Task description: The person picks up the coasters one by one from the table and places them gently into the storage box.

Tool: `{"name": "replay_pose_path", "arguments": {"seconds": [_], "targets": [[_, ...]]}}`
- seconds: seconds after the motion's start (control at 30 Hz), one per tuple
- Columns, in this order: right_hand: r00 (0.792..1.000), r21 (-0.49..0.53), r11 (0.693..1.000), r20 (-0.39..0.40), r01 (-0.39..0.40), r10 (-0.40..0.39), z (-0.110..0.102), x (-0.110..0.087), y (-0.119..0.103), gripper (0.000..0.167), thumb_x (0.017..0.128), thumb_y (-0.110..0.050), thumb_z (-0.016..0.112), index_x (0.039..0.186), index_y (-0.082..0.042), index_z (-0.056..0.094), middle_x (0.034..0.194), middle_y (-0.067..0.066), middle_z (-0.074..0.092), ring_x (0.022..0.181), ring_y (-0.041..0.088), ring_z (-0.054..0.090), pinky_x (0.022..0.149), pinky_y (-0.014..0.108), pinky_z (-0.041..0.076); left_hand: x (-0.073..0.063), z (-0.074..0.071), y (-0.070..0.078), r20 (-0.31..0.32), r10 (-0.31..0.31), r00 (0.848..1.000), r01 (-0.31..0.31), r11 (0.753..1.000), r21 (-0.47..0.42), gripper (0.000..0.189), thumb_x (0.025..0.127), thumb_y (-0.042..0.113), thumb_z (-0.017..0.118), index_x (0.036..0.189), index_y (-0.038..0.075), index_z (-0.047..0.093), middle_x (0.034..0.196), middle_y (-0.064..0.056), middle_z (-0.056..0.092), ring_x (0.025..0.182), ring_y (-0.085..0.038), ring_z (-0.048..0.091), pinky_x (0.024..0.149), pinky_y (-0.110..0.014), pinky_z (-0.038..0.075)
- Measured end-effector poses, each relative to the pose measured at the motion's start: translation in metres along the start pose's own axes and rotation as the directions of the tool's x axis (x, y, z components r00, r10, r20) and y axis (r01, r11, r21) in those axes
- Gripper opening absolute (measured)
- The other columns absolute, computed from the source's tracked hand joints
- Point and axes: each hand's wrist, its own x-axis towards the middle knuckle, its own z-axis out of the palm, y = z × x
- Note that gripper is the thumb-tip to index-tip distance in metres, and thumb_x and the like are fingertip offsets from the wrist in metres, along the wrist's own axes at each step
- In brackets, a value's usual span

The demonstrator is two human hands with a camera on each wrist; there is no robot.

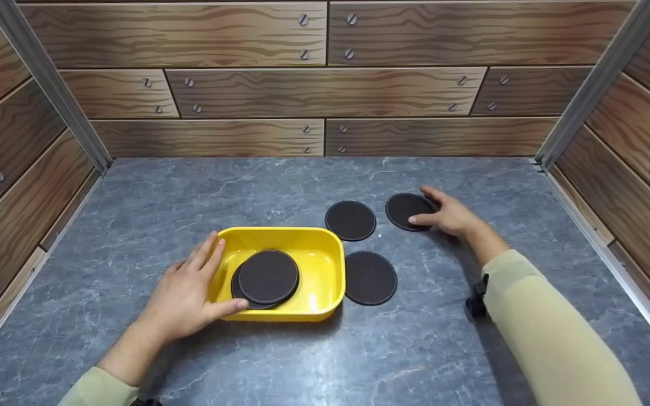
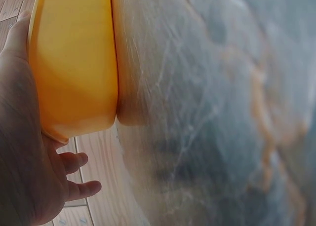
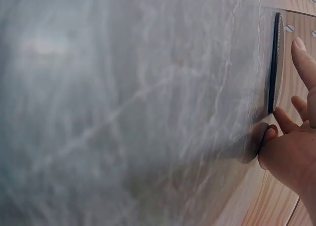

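My left hand (image 1: 181,299) holds the left end of a yellow tub (image 1: 325,276), thumb over its near rim and fingertips at the left rim. In the left wrist view the palm lies against the tub's outer wall (image 2: 79,63). Inside the tub, two round black coasters (image 1: 268,276) overlap. My right hand (image 1: 452,214) spreads around the right side of a black coaster (image 1: 404,208) lying flat. In the right wrist view, the thumb hangs above that coaster (image 3: 276,63), apart from it, while a fingertip is at its edge. Whether the fingertip touches is hard to tell.
Two more black coasters lie on the grey marbled table (image 1: 235,361), one (image 1: 350,220) behind the tub's right corner, the other (image 1: 371,278) against its right side. Wood-patterned panels (image 1: 325,93) wall the back and both sides, with metal posts (image 1: 590,79) at the corners.
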Motion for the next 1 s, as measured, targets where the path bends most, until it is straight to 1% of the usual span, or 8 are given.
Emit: {"name": "replay_pose_path", "arguments": {"seconds": [0.13, 0.23, 0.3, 0.37, 0.47, 0.53, 0.73, 1.0], "targets": [[1.0, -0.019, 1.0, 0.005, -0.011, 0.011, 0.0015, -0.0005, 0.0002, 0.104, 0.093, -0.026, 0.085, 0.17, -0.006, 0.018, 0.172, 0.029, 0.019, 0.155, 0.048, 0.024, 0.127, 0.059, 0.017, -0.0004, -0.0004, 0.0002, 0.0, 0.002, 1.0, -0.002, 1.0, -0.006, 0.12, 0.087, 0.083, 0.062, 0.168, 0.003, 0.024, 0.176, -0.016, 0.015, 0.154, -0.045, 0.032, 0.112, -0.074, 0.036], [1.0, -0.01, 1.0, 0.012, -0.014, 0.014, 0.0033, 0.0001, 0.0007, 0.105, 0.092, -0.024, 0.085, 0.17, -0.005, 0.017, 0.171, 0.03, 0.019, 0.15, 0.048, 0.031, 0.122, 0.057, 0.028, -0.0004, 0.0001, 0.0001, 0.002, 0.0, 1.0, 0.0, 1.0, -0.004, 0.12, 0.087, 0.083, 0.062, 0.168, 0.003, 0.025, 0.176, -0.016, 0.014, 0.155, -0.045, 0.032, 0.111, -0.075, 0.036], [1.0, -0.017, 1.0, 0.013, -0.007, 0.008, 0.0037, 0.0003, 0.0012, 0.106, 0.092, -0.023, 0.086, 0.169, -0.003, 0.017, 0.171, 0.031, 0.019, 0.149, 0.049, 0.032, 0.121, 0.058, 0.029, -0.0001, 0.0004, 0.0001, 0.008, -0.003, 1.0, 0.003, 1.0, -0.004, 0.12, 0.087, 0.084, 0.061, 0.168, 0.003, 0.024, 0.177, -0.016, 0.014, 0.155, -0.044, 0.031, 0.112, -0.075, 0.036], [1.0, -0.024, 1.0, 0.007, 0.002, -0.001, 0.0044, 0.0011, 0.0017, 0.106, 0.091, -0.022, 0.087, 0.169, -0.002, 0.018, 0.171, 0.031, 0.02, 0.15, 0.049, 0.03, 0.123, 0.058, 0.027, 0.0001, 0.0006, 0.0001, 0.008, -0.005, 1.0, 0.005, 1.0, -0.004, 0.12, 0.087, 0.084, 0.061, 0.168, 0.004, 0.024, 0.176, -0.016, 0.015, 0.155, -0.044, 0.031, 0.112, -0.075, 0.036], [1.0, -0.061, 0.998, -0.005, 0.015, -0.016, 0.0043, 0.0011, 0.002, 0.106, 0.09, -0.022, 0.088, 0.168, 0.0, 0.019, 0.17, 0.031, 0.021, 0.154, 0.05, 0.024, 0.127, 0.06, 0.016, 0.0004, 0.0008, 0.0001, 0.001, 0.0, 1.0, 0.0, 1.0, -0.001, 0.12, 0.087, 0.084, 0.061, 0.168, 0.003, 0.025, 0.176, -0.017, 0.016, 0.155, -0.044, 0.031, 0.112, -0.075, 0.036], [1.0, -0.076, 0.997, -0.009, 0.018, -0.019, 0.0049, 0.0012, 0.0017, 0.106, 0.089, -0.023, 0.088, 0.168, 0.0, 0.021, 0.17, 0.031, 0.022, 0.155, 0.05, 0.022, 0.127, 0.062, 0.013, 0.0003, 0.001, 0.0001, -0.003, 0.002, 1.0, -0.002, 1.0, 0.003, 0.12, 0.087, 0.084, 0.062, 0.168, 0.003, 0.025, 0.176, -0.017, 0.016, 0.155, -0.044, 0.031, 0.112, -0.075, 0.036], [1.0, -0.093, 0.995, -0.013, 0.024, -0.025, 0.007, 0.0003, 0.0, 0.103, 0.09, -0.024, 0.087, 0.168, -0.002, 0.024, 0.171, 0.029, 0.023, 0.157, 0.048, 0.018, 0.128, 0.06, 0.01, -0.001, 0.0007, -0.0002, 0.0, -0.002, 1.0, 0.002, 1.0, 0.008, 0.12, 0.087, 0.084, 0.06, 0.168, 0.002, 0.025, 0.176, -0.018, 0.016, 0.155, -0.045, 0.031, 0.112, -0.075, 0.036], [1.0, -0.125, 0.992, -0.003, 0.027, -0.028, 0.0048, -0.0007, 0.0039, 0.097, 0.093, -0.026, 0.085, 0.167, -0.003, 0.027, 0.17, 0.03, 0.023, 0.157, 0.049, 0.018, 0.128, 0.06, 0.012, -0.0008, 0.0004, 0.0003, -0.003, -0.002, 1.0, 0.002, 1.0, -0.007, 0.121, 0.087, 0.084, 0.06, 0.168, 0.003, 0.024, 0.176, -0.017, 0.017, 0.155, -0.045, 0.031, 0.111, -0.075, 0.037]]}}
